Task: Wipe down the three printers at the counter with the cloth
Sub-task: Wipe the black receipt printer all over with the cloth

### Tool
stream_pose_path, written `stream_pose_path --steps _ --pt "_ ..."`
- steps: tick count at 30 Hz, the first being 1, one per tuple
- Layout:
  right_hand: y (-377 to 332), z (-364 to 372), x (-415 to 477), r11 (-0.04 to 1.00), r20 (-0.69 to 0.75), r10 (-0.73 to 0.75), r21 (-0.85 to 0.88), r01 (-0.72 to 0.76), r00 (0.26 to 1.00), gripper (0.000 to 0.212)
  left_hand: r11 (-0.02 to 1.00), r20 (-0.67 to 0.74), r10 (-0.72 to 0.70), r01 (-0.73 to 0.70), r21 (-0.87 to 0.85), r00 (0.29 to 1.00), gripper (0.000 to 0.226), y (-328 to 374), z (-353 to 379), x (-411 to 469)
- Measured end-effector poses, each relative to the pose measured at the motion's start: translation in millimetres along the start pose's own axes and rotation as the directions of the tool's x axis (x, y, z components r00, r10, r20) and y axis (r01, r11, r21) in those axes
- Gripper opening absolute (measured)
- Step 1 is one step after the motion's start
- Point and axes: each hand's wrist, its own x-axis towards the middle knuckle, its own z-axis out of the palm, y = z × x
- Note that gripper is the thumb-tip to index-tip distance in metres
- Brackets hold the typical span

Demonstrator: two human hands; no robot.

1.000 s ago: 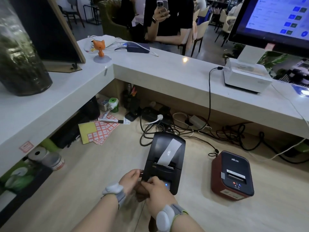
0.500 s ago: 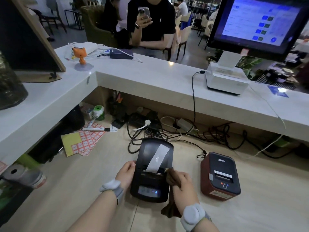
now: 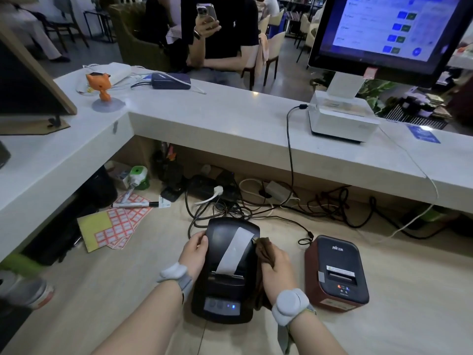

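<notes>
Wiping the black printer [image 3: 225, 275] along its right flank: right hand [image 3: 277, 267] grips the brown cloth [image 3: 265, 248] against it, left hand [image 3: 195, 253] clasps the opposite side. Red printer [image 3: 335, 272] just beside and white unit [image 3: 343, 116] on the upper counter [image 3: 230, 119] apparently await wiping.

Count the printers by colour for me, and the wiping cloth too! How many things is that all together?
black printer: 1
red printer: 1
white printer: 1
brown cloth: 1
Total: 4
</notes>
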Motion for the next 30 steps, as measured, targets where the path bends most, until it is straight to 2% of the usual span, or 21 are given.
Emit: stream_pose_path --steps 8,14,20,23,27,28,30 --pt "-10 6 28 0.977 -0.102 0.071 0.208 -0.048 0.992 0.028 1.000 0.032 -0.019 0.018 0.020 0.999 0.042 -12 10 15" --pt "-12 9 53 0.933 -0.052 0.136 0.343 -0.110 0.989 0.040 0.999 -0.013 -0.044 0.044 0.005 0.999 0.062 -15 14 17" --pt "-6 24 70 0.853 0.010 0.170 0.500 -0.153 0.985 0.039 0.998 -0.044 -0.056 0.056 -0.017 0.997 0.057 -10 15 10" --pt "9 30 80 0.804 0.074 0.195 0.559 -0.203 0.978 0.041 0.997 -0.061 -0.075 0.074 -0.024 0.995 0.054 -8 15 9" --pt "31 37 87 0.725 0.226 0.297 0.579 -0.373 0.928 0.041 0.996 -0.060 -0.074 0.071 -0.045 0.995 0.052 -7 17 4" --pt "37 38 88 0.672 0.297 0.328 0.593 -0.443 0.897 0.046 0.997 -0.059 -0.069 0.066 -0.048 0.996 0.049 -6 17 5" --pt "46 38 86 0.489 0.486 0.361 0.628 -0.605 0.796 0.067 0.997 -0.057 -0.057 0.055 -0.050 0.997 0.042 -5 18 4"
